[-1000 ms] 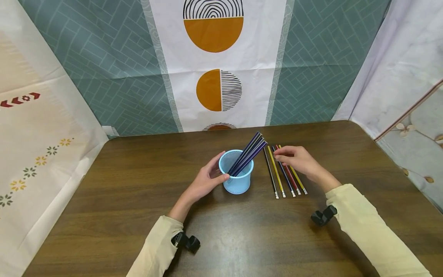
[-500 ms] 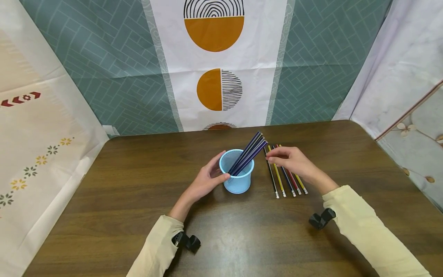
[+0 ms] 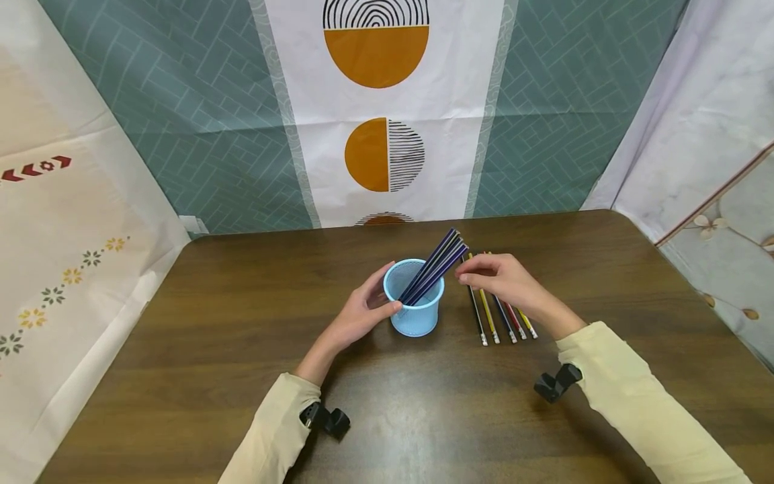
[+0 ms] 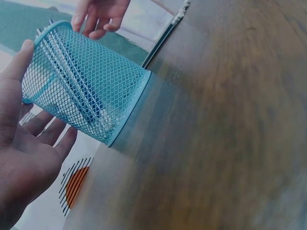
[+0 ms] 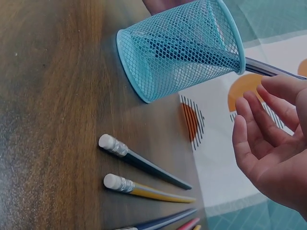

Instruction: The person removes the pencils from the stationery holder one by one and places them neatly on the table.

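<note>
A blue mesh cup [image 3: 417, 321] was stood upright on the bench [image 3: 242, 323], near its middle and a bit toward the far edge. A bunch of dark pencils [image 3: 432, 272] was kept inside it, and they were all tipped to the right, most likely because the cup was much wider than the bunch and they were propped up only by the rim. The cup was held by the left hand [image 3: 361, 309], with the thumb put at the near side of the rim and the fingers bent around the other side; it seemed to be gripped this way so that it would not slide or fall over. The right hand [image 3: 506, 279] was held up close to the pencil tops, with loose, partly bent fingers and a small gap by the thumb. Nothing could be seen in it, and whether the tops were touched could not be told. Under and beside that hand, a row of pencils [image 3: 504, 318] was laid flat, black, yellow, blue, red and yellow, with the white rubber ends pointed toward the person, perhaps so that each one could be seen easily. Behind the bench, a patterned cloth [image 3: 447, 81] was hung.
</note>
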Demonstrator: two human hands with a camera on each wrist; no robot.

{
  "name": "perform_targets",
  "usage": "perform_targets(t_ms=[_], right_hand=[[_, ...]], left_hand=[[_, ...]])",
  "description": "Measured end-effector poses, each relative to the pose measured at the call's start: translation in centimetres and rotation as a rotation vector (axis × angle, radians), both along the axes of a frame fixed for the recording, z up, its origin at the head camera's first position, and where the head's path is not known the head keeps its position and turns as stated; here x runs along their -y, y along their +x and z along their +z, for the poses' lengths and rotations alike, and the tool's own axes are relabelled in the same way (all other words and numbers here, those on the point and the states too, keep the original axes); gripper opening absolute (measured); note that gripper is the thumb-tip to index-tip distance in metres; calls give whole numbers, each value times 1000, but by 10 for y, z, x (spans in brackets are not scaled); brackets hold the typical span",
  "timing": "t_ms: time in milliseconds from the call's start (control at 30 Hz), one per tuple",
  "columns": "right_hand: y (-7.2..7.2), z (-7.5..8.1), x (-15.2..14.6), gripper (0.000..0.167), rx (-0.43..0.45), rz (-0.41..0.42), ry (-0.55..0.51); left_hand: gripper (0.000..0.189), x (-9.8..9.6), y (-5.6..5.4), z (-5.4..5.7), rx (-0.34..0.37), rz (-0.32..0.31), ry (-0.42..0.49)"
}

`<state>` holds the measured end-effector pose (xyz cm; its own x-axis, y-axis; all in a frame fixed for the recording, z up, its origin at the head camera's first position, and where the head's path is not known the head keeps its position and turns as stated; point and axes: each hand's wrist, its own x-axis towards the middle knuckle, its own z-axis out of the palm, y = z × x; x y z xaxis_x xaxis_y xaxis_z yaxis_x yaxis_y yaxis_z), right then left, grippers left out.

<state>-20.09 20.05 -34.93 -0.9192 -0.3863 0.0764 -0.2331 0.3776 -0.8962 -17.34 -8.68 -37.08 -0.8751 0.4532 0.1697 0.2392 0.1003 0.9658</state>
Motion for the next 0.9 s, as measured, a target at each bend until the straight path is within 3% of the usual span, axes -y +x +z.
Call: perform_targets(t_ms=[300, 900], right_hand=[[-4, 3, 6, 23, 14, 38, -49], [-1, 2, 19, 23, 54, -4, -142]], left_hand=[[67, 0, 0, 2, 1, -2, -1], [67, 1, -1, 1, -1, -16, 26]])
